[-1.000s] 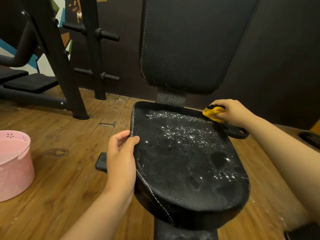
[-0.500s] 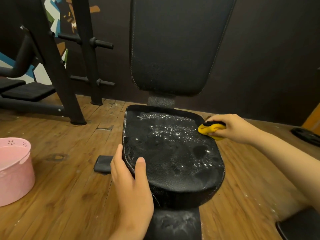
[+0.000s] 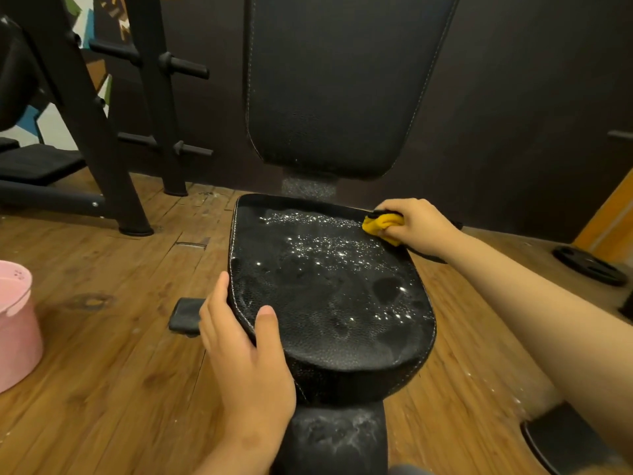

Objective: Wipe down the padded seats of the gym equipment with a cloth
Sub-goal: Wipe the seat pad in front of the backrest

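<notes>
A black padded seat [image 3: 329,303] with white stitching fills the middle, wet and speckled with soap bubbles. Behind it rises the black padded backrest [image 3: 342,84]. My right hand [image 3: 416,224] grips a bunched yellow cloth [image 3: 382,225] against the seat's far right corner. My left hand [image 3: 243,341] holds the seat's near left edge, thumb on top and fingers wrapped down over the side.
A pink bucket [image 3: 15,330] stands on the wooden floor at the left edge. A black rack frame [image 3: 102,132] with pegs stands at the back left. A weight plate [image 3: 589,265] lies on the floor at the right. A small black pad [image 3: 186,315] sits beside the seat.
My right hand has slid the cloth back up the right edge to the far corner. My left hand moved down the left edge toward the seat's near end.
</notes>
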The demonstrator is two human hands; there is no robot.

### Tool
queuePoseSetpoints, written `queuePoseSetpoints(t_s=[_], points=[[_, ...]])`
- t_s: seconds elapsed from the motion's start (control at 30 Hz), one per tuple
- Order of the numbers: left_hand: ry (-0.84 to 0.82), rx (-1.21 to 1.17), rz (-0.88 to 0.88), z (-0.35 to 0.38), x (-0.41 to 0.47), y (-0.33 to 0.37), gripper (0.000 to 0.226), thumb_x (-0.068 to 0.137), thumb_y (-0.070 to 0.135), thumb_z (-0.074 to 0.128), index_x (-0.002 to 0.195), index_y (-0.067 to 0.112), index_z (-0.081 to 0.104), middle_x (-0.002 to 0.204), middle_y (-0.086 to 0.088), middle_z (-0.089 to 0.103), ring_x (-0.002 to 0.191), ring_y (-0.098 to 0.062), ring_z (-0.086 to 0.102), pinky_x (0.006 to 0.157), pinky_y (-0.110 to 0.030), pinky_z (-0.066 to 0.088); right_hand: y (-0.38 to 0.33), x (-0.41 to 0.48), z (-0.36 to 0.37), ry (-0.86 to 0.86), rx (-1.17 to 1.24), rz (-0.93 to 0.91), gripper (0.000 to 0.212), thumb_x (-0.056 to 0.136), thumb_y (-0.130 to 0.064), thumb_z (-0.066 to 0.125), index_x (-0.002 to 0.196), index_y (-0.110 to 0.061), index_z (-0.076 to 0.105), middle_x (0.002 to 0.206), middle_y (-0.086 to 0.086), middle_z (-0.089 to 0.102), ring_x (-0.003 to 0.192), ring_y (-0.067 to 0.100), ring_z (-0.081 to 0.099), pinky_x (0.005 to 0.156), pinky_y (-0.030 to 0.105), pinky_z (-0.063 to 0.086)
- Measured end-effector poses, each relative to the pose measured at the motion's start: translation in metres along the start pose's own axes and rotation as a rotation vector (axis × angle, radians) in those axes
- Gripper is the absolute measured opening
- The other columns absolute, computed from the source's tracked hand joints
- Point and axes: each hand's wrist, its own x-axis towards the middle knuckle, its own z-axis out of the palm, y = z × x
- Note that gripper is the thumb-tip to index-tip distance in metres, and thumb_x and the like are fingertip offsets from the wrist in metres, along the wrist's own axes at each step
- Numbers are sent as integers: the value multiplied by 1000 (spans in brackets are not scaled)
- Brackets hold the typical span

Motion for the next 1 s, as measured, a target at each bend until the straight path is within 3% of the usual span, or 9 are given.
queuePoseSetpoints(t_s=[0.17,0.27,0.4,0.53,0.6,0.73,0.87,1.0], points=[[-19,6,33,-1,1,-3,77,74,52,35,144,20,36,132,18,37,125,5,31,104,-13,21,-13,-24,-17,-162,77,-84,25,85,-20,70,107,-29,65,93,-15,66,89,0,60,73,12,46],[-42,9,39,-4,2,-4,76,75,51,35,144,20,35,131,18,37,125,6,31,98,0,19,-5,0,-9,-104,15,23,28,87,-20,67,115,-20,62,102,-4,63,92,11,55,77,23,41],[-48,13,65,-5,3,-4,75,76,50,36,144,19,35,124,34,34,125,7,30,99,1,18,-6,32,9,8,-94,151,28,90,-19,60,117,-18,61,108,6,64,91,19,54,74,28,39],[-41,23,75,-4,3,-7,73,77,50,36,145,21,34,129,23,38,126,6,30,101,-2,18,-20,19,10,-4,-6,61,21,87,-22,64,109,-22,64,97,-1,66,86,16,59,70,31,46],[-44,22,74,-4,3,-8,73,77,51,36,145,23,34,128,28,37,126,12,29,101,-1,17,-24,6,3,-86,65,-11,21,86,-22,69,106,-22,65,95,-4,67,89,12,61,75,29,50],[-44,39,81,-4,4,-8,74,77,50,35,145,21,34,134,20,35,129,7,28,101,-1,17,-19,10,-11,-186,68,-2,22,85,-23,70,106,-19,64,98,-4,65,91,12,60,74,23,45],[-37,41,90,-4,3,-6,73,77,49,36,145,22,35,134,18,36,128,7,28,101,-3,17,-14,45,5,-71,-31,166,17,88,-18,65,104,-17,62,98,3,61,94,23,58,71,28,41],[-42,47,99,-4,3,-7,72,78,49,36,144,21,35,133,19,36,125,14,27,100,0,16,-32,49,20,-1,-68,79,22,87,-22,64,109,-19,63,102,4,64,96,25,59,76,31,44]])
